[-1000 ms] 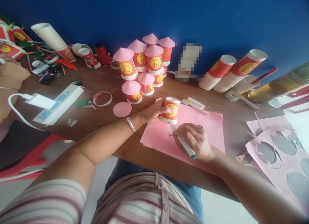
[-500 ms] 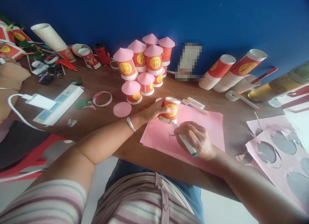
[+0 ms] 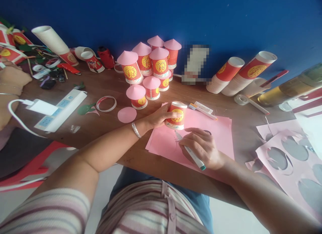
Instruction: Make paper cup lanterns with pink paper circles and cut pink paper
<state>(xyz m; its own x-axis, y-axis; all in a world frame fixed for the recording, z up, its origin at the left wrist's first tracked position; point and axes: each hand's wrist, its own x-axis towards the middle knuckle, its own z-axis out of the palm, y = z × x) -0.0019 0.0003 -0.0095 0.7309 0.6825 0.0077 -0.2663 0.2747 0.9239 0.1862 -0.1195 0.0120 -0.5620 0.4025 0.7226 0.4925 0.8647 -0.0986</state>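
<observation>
My left hand [image 3: 162, 117] is closed around a red and white paper cup [image 3: 177, 109] with a yellow emblem, its thumb across the front. Thin marker lines show on the cup's white lower band. My right hand [image 3: 198, 145] grips a white marker [image 3: 193, 157] with a green end. The marker's front part points toward the cup's base, apart from it. Both hands are over stacked pink paper sheets [image 3: 161, 143]. A dark loop [image 3: 207, 132] shows behind the right knuckles; what it belongs to is hidden.
Several cups with pink cone tops [image 3: 136, 91] stand behind. A pink paper disc [image 3: 127, 115], white ring [image 3: 106, 103] and power strip [image 3: 62, 108] are leftward. Markers [image 3: 201, 108] lie by the sheets. Cup stacks [image 3: 251, 73] and cut pink paper [image 3: 284, 153] are rightward. Another person's arm [image 3: 15, 83] is far left.
My right hand has drawn the marker slightly down and away from the cup's lower band. My left hand still holds the cup in nearly the same place.
</observation>
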